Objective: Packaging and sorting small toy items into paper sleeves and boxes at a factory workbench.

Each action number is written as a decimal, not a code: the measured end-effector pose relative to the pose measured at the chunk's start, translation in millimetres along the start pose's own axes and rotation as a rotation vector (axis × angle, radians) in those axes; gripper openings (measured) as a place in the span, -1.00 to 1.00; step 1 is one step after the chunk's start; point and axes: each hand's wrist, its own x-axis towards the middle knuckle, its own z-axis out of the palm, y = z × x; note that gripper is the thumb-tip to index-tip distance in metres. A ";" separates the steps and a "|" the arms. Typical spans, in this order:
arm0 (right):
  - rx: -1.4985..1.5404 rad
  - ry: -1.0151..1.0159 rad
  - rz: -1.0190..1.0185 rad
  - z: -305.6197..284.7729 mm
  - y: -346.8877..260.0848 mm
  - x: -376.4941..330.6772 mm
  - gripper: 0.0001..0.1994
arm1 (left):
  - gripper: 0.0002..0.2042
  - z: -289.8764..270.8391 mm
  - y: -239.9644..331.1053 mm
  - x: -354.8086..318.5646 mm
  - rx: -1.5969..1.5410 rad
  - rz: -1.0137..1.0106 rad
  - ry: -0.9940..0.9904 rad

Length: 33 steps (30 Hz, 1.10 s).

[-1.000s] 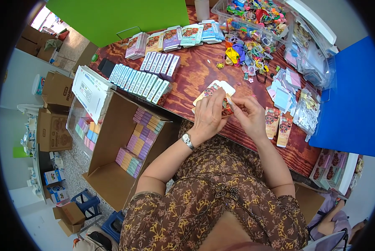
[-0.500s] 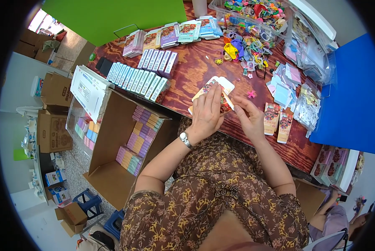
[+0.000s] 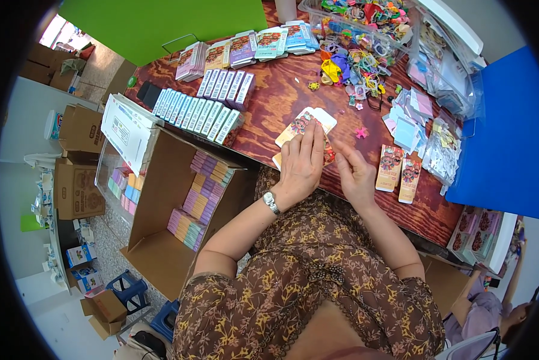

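I see left hand (image 3: 301, 165) flat on orange printed cartons (image 3: 296, 126), fingers straight, side by side. Right hand (image 3: 356, 178) at their right edge; I can't tell if it's pinching. Cartons on red-brown table (image 3: 272, 114), pink star-shaped piece (image 3: 361, 132) and 2 narrow cards (image 3: 389, 169) rightward.

Before me the table (image 3: 266, 102) is dark red, with wavy streaks of lighter brown. The dress (image 3: 317, 249) is brown, sprinkled with small yellow and pinkish flowers. The middle packs (image 3: 296, 125) are yellow-orange, with reddish figures. One star (image 3: 361, 132) is bright pink. The watch (image 3: 270, 202) is silver and white. One panel (image 3: 167, 27) is plain green, another panel (image 3: 494, 144) is deep blue, and the stool (image 3: 129, 292) is dark blue also.
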 end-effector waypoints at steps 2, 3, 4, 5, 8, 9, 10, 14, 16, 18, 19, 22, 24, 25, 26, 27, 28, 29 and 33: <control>-0.056 -0.036 -0.028 3.4 -0.1 -2.1 -0.69 | -0.28 5.0 4.4 1.0 0.015 -0.025 -0.002; 0.063 0.009 -0.005 6.3 1.6 -3.4 -0.68 | -0.31 6.6 7.7 1.9 0.031 -0.050 -0.002; 0.181 0.053 0.017 8.4 4.0 -4.2 -0.68 | -0.31 10.4 12.2 2.8 0.032 -0.051 0.001; 0.180 0.051 0.014 7.0 7.6 -3.3 -0.68 | -0.26 15.1 17.1 3.5 -0.037 -0.029 -0.006; 0.025 0.066 -0.073 -16.5 41.9 10.2 -0.71 | -0.13 9.2 13.3 12.2 -0.264 0.001 -0.108; 0.033 0.041 -0.025 -30.4 55.8 13.7 -0.69 | -0.09 19.0 2.6 10.6 -0.269 -0.039 -0.066; 0.039 0.018 0.024 -46.3 67.3 17.1 -0.67 | -0.05 30.5 -9.4 9.7 -0.277 -0.078 -0.023; -0.100 -0.009 0.199 -93.2 82.8 30.1 -0.62 | -0.02 57.8 -47.0 7.2 0.002 -0.276 -0.220; -0.539 -0.043 0.169 -99.6 73.7 31.2 -0.60 | -0.01 60.8 -52.0 11.4 0.001 -0.291 -0.243; -0.659 -0.041 0.062 -96.6 71.3 29.7 -0.56 | -0.01 62.4 -56.0 14.2 -0.087 -0.321 -0.296; -0.661 0.012 -0.042 -92.8 70.2 28.6 -0.56 | -0.01 63.6 -56.0 14.3 -0.086 -0.317 -0.297; -0.637 0.055 -0.176 -78.9 60.2 29.3 -0.56 | 0.02 66.4 -53.5 13.7 -0.128 -0.354 -0.306; -0.614 0.045 -0.203 -68.1 54.1 30.5 -0.56 | -0.03 67.1 -50.3 12.8 -0.114 -0.313 -0.259; -0.594 0.030 -0.234 -62.2 52.8 31.7 -0.56 | -0.03 66.6 -48.9 11.7 -0.114 -0.311 -0.259; -0.574 0.016 -0.266 -55.7 51.9 33.0 -0.55 | -0.05 65.5 -47.6 9.9 -0.118 -0.275 -0.188; -0.593 0.021 -0.322 -47.9 52.6 34.9 -0.55 | -0.07 64.2 -46.2 8.3 -0.121 -0.241 -0.115; -0.593 0.025 -0.319 -41.0 47.3 38.2 -0.55 | -0.07 59.3 -44.3 9.4 -0.121 -0.236 -0.117; -0.434 0.038 -0.243 -33.8 39.5 42.8 -0.56 | -0.08 53.5 -42.7 9.9 -0.149 -0.167 -0.044; -0.007 0.032 0.035 -12.6 30.2 62.7 -0.71 | -0.03 22.1 -24.4 12.4 -0.204 -0.046 0.026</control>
